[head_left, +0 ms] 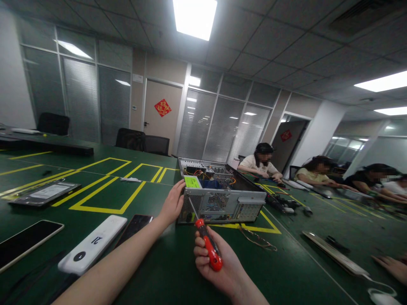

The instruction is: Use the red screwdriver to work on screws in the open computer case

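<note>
An open computer case (219, 201) lies on the green table with its perforated back panel facing me. Inside it are cables, and a box with a bright green label (192, 182), apparently the power supply, sits at its near left corner. My left hand (173, 202) grips that corner, with fingers on the top edge and against the side. My right hand (219, 262) is closed around the red-and-black handle of a screwdriver (208, 243). Its shaft points up and left, and the tip is at the back panel near the corner. Whether it sits in a screw is too small to tell.
On the left lie a hard drive (44, 192), a phone (28, 241), a white device marked 21 (93, 243) and a dark slab (135, 226). A thin cable (257, 239) lies right of the case. Several people (262, 161) work along the table's right side.
</note>
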A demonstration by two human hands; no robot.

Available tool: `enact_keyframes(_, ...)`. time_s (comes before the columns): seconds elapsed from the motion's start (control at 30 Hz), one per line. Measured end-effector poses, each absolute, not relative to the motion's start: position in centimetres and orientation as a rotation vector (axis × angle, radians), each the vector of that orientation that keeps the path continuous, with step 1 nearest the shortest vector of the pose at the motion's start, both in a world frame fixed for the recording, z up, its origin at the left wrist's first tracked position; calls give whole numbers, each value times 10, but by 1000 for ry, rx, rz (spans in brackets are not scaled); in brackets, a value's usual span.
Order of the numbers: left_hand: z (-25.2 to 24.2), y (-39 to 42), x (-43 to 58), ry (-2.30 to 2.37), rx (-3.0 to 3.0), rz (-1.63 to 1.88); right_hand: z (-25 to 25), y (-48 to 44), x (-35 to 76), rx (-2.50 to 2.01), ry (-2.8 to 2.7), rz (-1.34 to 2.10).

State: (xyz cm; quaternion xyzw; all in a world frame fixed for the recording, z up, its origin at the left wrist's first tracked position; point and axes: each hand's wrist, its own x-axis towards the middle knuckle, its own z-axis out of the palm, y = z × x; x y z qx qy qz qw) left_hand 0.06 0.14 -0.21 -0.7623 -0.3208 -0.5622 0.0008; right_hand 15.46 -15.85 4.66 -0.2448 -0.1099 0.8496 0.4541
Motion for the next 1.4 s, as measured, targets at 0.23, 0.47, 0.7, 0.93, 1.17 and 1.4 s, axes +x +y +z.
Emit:
enact_keyframes(0.23,-2,1,1,-1008,-2397,-1761,42,-161,196,-951,-720,2004)
enact_keyframes(0.47,2,-3,0,-1047,-2408,-1743,4,-150,244,-1499,-1028,1833)
enact_keyframes(0.7,2,-4,-1,-1053,-2405,-1731,-10,-143,244,-1563,-878,1857)
enact_keyframes(0.93,0,-2,0,-1038,-2411,-1741,-10,-140,248,-1582,-839,1881)
enact_keyframes(1.17,0,-2,0,-1029,-2404,-1745,-7,-139,240,-1680,-927,1808)
enact_keyframes(1.4,1,-3,0,-1031,-2404,-1751,-10,-144,231,-1666,-1154,1641)
